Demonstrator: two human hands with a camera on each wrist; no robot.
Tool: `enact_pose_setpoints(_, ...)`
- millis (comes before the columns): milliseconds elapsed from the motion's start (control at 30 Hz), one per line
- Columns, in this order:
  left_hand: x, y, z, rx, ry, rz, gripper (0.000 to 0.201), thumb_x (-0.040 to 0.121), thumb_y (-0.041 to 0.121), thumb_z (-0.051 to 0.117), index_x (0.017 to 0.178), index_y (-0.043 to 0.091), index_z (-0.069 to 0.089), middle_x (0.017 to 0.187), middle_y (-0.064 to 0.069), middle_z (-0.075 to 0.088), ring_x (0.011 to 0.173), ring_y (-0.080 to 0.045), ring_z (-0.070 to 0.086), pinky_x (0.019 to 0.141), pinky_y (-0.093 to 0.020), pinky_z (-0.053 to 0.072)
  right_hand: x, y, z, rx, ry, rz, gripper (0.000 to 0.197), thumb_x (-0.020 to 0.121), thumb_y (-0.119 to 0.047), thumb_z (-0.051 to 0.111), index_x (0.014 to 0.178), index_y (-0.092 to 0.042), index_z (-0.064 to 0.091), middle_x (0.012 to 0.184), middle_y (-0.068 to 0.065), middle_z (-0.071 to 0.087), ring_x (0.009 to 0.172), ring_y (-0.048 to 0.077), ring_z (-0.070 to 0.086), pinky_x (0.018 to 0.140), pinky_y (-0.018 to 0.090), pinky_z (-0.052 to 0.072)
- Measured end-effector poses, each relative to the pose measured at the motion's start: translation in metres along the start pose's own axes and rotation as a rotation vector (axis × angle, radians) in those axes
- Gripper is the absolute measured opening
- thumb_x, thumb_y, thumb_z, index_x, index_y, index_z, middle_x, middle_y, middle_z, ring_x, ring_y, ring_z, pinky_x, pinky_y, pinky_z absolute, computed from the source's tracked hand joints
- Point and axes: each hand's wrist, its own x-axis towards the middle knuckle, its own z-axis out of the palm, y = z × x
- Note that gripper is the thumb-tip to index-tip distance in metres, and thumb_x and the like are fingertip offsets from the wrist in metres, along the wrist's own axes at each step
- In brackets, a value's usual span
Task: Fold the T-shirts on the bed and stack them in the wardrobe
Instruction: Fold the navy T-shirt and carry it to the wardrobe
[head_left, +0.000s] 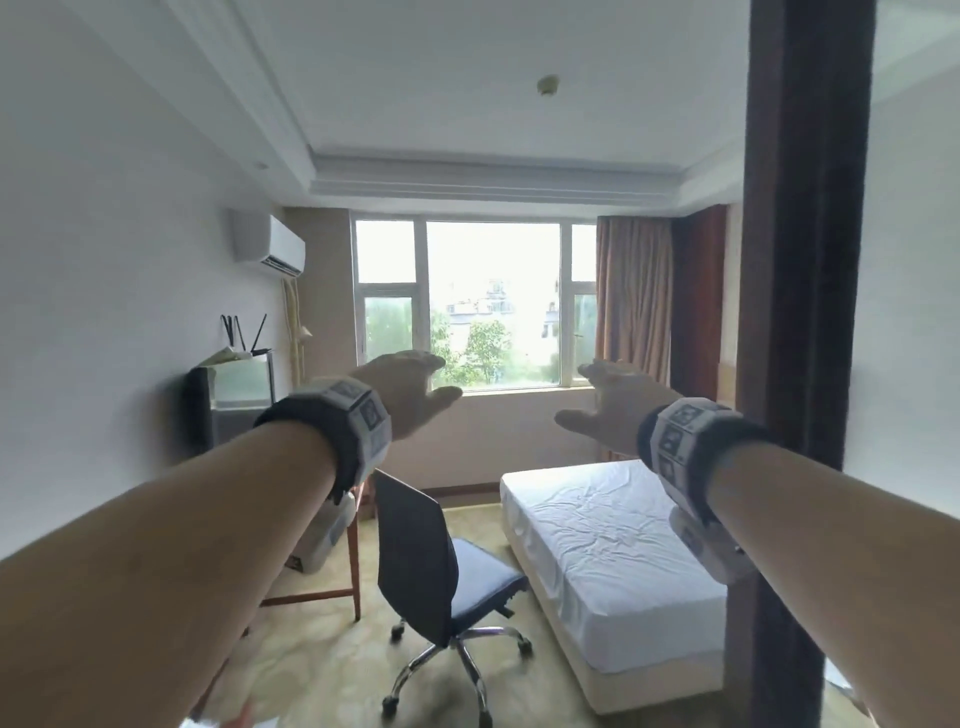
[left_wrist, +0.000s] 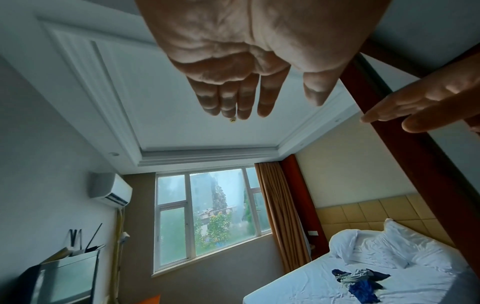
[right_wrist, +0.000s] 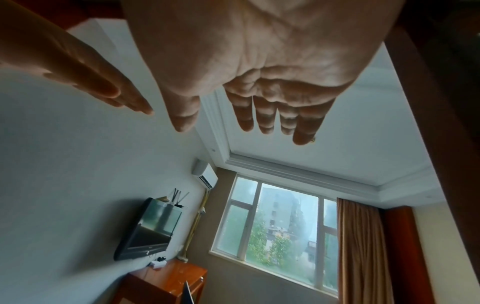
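Both hands are reaching forward at chest height, left hand (head_left: 402, 392) and right hand (head_left: 618, 408), fingers spread straight and holding nothing (probably a starting pose, since nothing is within reach). The T-shirts (left_wrist: 359, 280) are lying in a crumpled blue-and-grey heap on the bed (left_wrist: 298, 288), well apart from both hands. No wardrobe is showing clearly; the dark wooden post (head_left: 800, 312) may belong to it.
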Motion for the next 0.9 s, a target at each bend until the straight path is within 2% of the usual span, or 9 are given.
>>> enact_pose_setpoints(100,0.05,-0.006,0.041,-0.016,-0.004,0.045,0.064,0.106,0.056,0.035,0.158,0.02,0.031,0.164,-0.001,0.032,0.15,-0.02,0.032,0.121,-0.039,0.027,0.042,0.024,0.032,-0.035,-0.072,0.067,0.095,0.09,-0.077,0.044,0.161,-0.022,0.017,0.168,0.004,0.016,0.154,0.028,0.015,0.124,0.045,0.016)
enact_pose_setpoints(167,0.087,-0.009,0.071,-0.011,-0.005,0.065,0.066,0.105,0.058,0.036,0.159,0.021,0.028,0.166,-0.003,0.028,0.152,-0.022,0.028,0.121,-0.041,0.026,0.074,0.044,0.055,-0.046,-0.082,0.101,0.1,0.086,-0.083,0.039,0.162,-0.023,0.013,0.169,0.003,0.01,0.156,0.029,0.009,0.125,0.047,0.012)
enact_pose_setpoints(300,0.175,-0.009,0.122,0.019,-0.071,0.05,0.079,0.101,0.067,0.034,0.164,0.029,0.005,0.171,0.0,-0.004,0.158,-0.024,-0.002,0.126,-0.046,0.005,0.145,0.091,0.102,-0.053,-0.11,0.182,0.106,0.079,-0.092,0.027,0.162,-0.03,0.004,0.17,-0.002,-0.004,0.156,0.028,-0.006,0.126,0.053,0.006)
enact_pose_setpoints(433,0.269,-0.016,0.158,0.017,-0.115,0.028,0.083,0.099,0.071,0.031,0.162,0.033,-0.007,0.169,0.001,-0.018,0.156,-0.023,-0.014,0.126,-0.048,-0.003,0.228,0.135,0.139,-0.083,-0.13,0.251,0.108,0.075,-0.096,0.014,0.162,-0.032,-0.001,0.169,-0.005,-0.012,0.155,0.026,-0.012,0.126,0.05,0.001)
enact_pose_setpoints(533,0.33,-0.028,0.193,0.0,-0.13,0.011,0.084,0.098,0.073,0.03,0.162,0.034,-0.008,0.168,0.001,-0.02,0.156,-0.024,-0.015,0.126,-0.049,-0.004,0.283,0.161,0.168,-0.092,-0.133,0.294,0.107,0.076,-0.095,0.012,0.162,-0.032,-0.004,0.168,-0.005,-0.014,0.155,0.026,-0.014,0.124,0.05,-0.002)
enact_pose_setpoints(633,0.383,-0.041,0.239,-0.027,-0.2,0.028,0.084,0.098,0.073,0.031,0.162,0.035,-0.008,0.168,0.001,-0.02,0.156,-0.024,-0.016,0.126,-0.051,-0.004,0.33,0.181,0.213,-0.067,-0.191,0.327,0.108,0.076,-0.094,0.013,0.162,-0.031,-0.004,0.169,-0.003,-0.015,0.155,0.026,-0.014,0.126,0.05,-0.002)
enact_pose_setpoints(733,0.438,-0.056,0.287,-0.052,-0.246,0.062,0.084,0.098,0.072,0.032,0.162,0.034,-0.007,0.169,0.0,-0.018,0.156,-0.025,-0.015,0.125,-0.051,-0.004,0.372,0.203,0.254,-0.074,-0.219,0.383,0.106,0.079,-0.093,0.018,0.162,-0.03,-0.001,0.169,-0.002,-0.014,0.155,0.028,-0.011,0.125,0.048,0.002)
enact_pose_setpoints(900,0.537,-0.078,0.356,-0.089,-0.252,0.149,0.084,0.097,0.074,0.029,0.162,0.034,-0.006,0.169,0.0,-0.017,0.156,-0.024,-0.014,0.126,-0.053,-0.001,0.429,0.243,0.301,-0.103,-0.181,0.517,0.1,0.087,-0.085,0.026,0.163,-0.023,0.006,0.17,0.004,-0.007,0.156,0.032,-0.006,0.126,0.047,0.004)
